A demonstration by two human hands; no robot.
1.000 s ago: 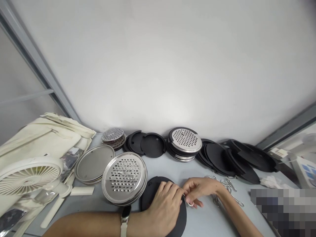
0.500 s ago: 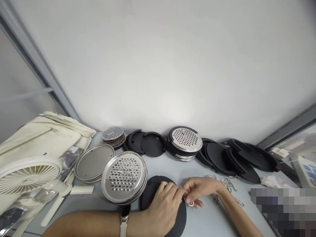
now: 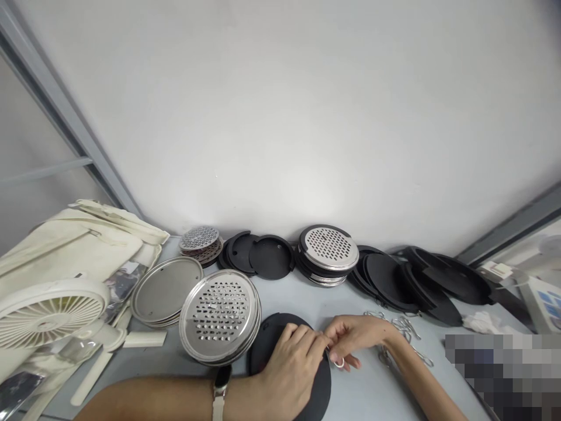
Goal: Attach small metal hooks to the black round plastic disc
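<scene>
Since the thin wire ring (image 3: 338,362) looks light and springy, best pinched at its bend, the right hand (image 3: 353,339) closes on it, while the left hand (image 3: 289,371), its hold unclear, rests on a stiff black disc (image 3: 268,342) at the near edge of the counter (image 3: 368,392).

A strip of grey tabletop (image 3: 280,298) is running between the back row of discs and the hands, leaving a narrow sideways path. The perforated steel disc (image 3: 219,318) is blocking the way just beside the left hand (image 3: 289,371), a tangle of wire clips (image 3: 403,330) is crowding the right hand (image 3: 350,342), and a stack of black and steel discs (image 3: 328,251) is closing off the far side.
</scene>
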